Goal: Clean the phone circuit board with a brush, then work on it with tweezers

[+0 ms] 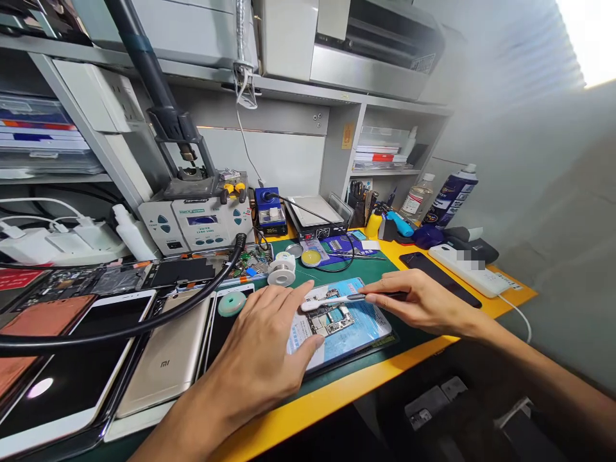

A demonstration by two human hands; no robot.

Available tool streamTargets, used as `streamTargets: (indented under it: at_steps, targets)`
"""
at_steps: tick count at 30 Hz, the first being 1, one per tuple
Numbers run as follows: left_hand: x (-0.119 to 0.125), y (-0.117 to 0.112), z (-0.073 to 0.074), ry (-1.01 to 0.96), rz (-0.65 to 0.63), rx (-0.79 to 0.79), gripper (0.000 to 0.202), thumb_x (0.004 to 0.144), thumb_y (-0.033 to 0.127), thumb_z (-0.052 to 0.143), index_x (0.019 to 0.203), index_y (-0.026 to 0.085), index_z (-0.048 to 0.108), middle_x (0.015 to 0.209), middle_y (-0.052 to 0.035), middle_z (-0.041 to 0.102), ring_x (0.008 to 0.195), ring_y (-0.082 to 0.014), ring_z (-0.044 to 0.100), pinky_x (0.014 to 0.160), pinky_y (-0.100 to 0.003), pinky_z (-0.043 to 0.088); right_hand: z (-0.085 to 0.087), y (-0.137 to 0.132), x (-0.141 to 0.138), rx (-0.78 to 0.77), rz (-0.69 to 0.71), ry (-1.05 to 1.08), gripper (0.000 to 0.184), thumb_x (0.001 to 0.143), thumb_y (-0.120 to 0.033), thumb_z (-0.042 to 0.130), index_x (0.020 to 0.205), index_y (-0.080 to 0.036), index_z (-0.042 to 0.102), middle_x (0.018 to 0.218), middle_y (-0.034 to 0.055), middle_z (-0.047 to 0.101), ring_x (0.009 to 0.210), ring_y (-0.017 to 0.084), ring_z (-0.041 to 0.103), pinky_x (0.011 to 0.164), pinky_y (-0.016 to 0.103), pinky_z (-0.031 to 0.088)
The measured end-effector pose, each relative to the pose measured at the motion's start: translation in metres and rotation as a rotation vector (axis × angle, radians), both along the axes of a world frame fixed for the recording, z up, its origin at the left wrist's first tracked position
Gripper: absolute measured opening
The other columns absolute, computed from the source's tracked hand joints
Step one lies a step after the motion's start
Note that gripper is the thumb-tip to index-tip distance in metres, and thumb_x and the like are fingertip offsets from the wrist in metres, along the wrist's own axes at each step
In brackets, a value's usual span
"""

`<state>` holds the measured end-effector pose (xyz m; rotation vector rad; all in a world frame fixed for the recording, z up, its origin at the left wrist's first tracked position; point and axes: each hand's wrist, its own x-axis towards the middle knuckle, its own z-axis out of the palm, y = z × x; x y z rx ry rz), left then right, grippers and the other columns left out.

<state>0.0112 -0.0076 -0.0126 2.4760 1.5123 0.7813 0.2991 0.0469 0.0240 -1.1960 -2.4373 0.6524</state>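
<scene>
Light: bright, even daylight from window, upper right.
Glare: window blown out; white spot on phone screen, lower left.
Shadows: faint, soft, under right hand.
Distortion: wide-angle bowing toward edges, clearest on shelf.
Blur: wall hazy; mosaic patch on power strip.
Focus: centre sharp.

- To my right, a grey wall runs along the bench, plain and smooth.
- Up in the far corner, a window glares white with daylight.
- Ahead and left, grey shelves stand against the back of my bench, its edge yellow.
- Below it, the floor — too dark to make out.
</scene>
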Motion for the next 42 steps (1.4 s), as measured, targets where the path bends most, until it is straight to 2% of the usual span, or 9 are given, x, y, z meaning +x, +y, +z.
streamTargets:
  at_steps: [7,12,19,23,28,32,34,38,42]
  targets:
    - [-0.001,0.001,0.000,0.010,0.002,-0.001,0.061,0.087,0.039,0.063,0.143,0.023,0.044,0.122,-0.0079,0.063,0.114,-0.0275,0.056,0.102,-0.049,0.042,0.004,-0.012,0.010,-0.171,-0.025,0.006,0.034,0.091,-0.047,0.063,0.107,-0.023,0.081,0.104,0.0075,0.079,0.090,0.025,0.072,0.073,0.028,0.056]
    - [-0.001,-0.001,0.002,0.033,0.002,-0.011,0.059,0.089,0.042,0.062,0.143,0.023,0.046,0.127,-0.0087,0.061,0.117,-0.0289,0.055,0.101,-0.048,0.043,-0.002,-0.008,0.002,0.013,-0.018,0.017,0.034,0.094,-0.042,0.059,0.112,-0.022,0.079,0.106,0.0083,0.079,0.087,0.023,0.071,0.071,0.028,0.054]
    - [-0.004,0.001,0.000,0.077,0.003,0.014,0.055,0.091,0.046,0.058,0.140,0.022,0.050,0.123,-0.0083,0.063,0.112,-0.0275,0.057,0.098,-0.047,0.046,-0.001,-0.025,0.007,-0.054,-0.008,0.069,0.032,0.093,-0.041,0.062,0.108,-0.021,0.080,0.102,0.0072,0.080,0.087,0.021,0.072,0.069,0.024,0.054]
    - [-0.006,0.000,0.007,0.148,-0.059,0.035,0.056,0.089,0.045,0.057,0.140,0.020,0.050,0.121,-0.0086,0.064,0.111,-0.0271,0.056,0.100,-0.047,0.044,-0.005,-0.031,0.005,0.040,-0.027,0.072,0.028,0.094,-0.036,0.061,0.108,-0.021,0.080,0.095,0.0069,0.079,0.076,0.017,0.069,0.063,0.023,0.050]
    - [-0.002,-0.011,0.017,0.258,-0.101,0.092,0.062,0.081,0.028,0.054,0.142,0.016,0.049,0.125,-0.0092,0.063,0.116,-0.0283,0.053,0.111,-0.051,0.033,-0.014,-0.042,0.003,0.145,0.008,0.091,0.028,0.096,-0.032,0.059,0.110,-0.018,0.079,0.076,0.0062,0.074,0.060,0.012,0.058,0.052,0.022,0.042]
    - [0.003,-0.014,0.016,0.278,-0.115,0.135,0.067,0.077,0.026,0.054,0.142,0.014,0.049,0.130,-0.0095,0.062,0.121,-0.0298,0.050,0.116,-0.054,0.023,-0.012,-0.055,0.008,0.188,0.045,0.079,0.029,0.097,-0.031,0.056,0.110,-0.017,0.078,0.067,0.0045,0.067,0.053,0.011,0.051,0.047,0.023,0.037]
    - [0.003,-0.013,0.015,0.274,-0.113,0.134,0.068,0.076,0.026,0.054,0.143,0.014,0.049,0.131,-0.0091,0.062,0.121,-0.0297,0.050,0.117,-0.053,0.022,-0.013,-0.057,0.008,0.175,0.017,0.091,0.028,0.097,-0.031,0.057,0.108,-0.019,0.079,0.069,0.0050,0.069,0.055,0.012,0.054,0.049,0.023,0.040]
    - [0.002,-0.013,0.013,0.270,-0.111,0.131,0.071,0.076,0.025,0.054,0.145,0.014,0.046,0.132,-0.0081,0.061,0.124,-0.0290,0.048,0.119,-0.052,0.020,-0.022,-0.054,0.000,0.086,-0.114,0.154,0.026,0.095,-0.032,0.060,0.108,-0.022,0.079,0.089,0.0056,0.078,0.072,0.016,0.068,0.063,0.023,0.050]
    - [0.002,-0.014,0.012,0.265,-0.107,0.133,0.071,0.075,0.025,0.054,0.145,0.014,0.046,0.134,-0.0080,0.061,0.125,-0.0290,0.048,0.119,-0.052,0.018,-0.025,-0.062,0.003,-0.008,-0.120,0.159,0.026,0.094,-0.034,0.060,0.109,-0.026,0.079,0.097,0.0030,0.080,0.081,0.017,0.072,0.066,0.021,0.054]
